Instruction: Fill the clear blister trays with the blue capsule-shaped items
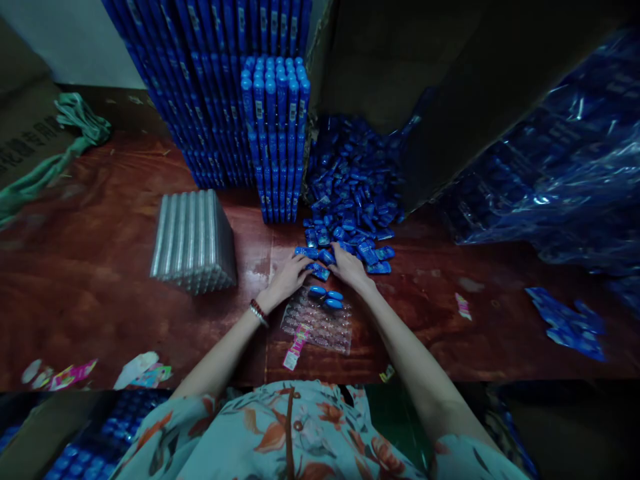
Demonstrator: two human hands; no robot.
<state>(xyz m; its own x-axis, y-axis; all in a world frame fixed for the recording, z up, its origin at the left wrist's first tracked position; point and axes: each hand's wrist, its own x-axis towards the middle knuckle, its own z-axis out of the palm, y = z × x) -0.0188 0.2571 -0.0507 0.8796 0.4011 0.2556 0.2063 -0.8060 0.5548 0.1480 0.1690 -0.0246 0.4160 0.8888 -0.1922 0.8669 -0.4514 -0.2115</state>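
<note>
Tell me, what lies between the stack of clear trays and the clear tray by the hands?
Only bare wooden table between the clear tray stack and the clear tray, apart from the left hand, in the head view.

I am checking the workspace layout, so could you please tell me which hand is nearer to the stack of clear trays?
Left. The left hand lies just right of the stack of clear trays; the right hand is farther right, at the loose blue pieces.

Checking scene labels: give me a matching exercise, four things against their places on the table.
Things:
1. clear plastic blister tray
2. stack of empty clear trays
3. green cloth
4. loose pile of small blue packets

Places:
A. far left edge
B. just beyond both hands
C. left of the left hand
D. just in front of the person, below the hands

Pairs: 1-D, 2-C, 3-A, 4-B
</note>
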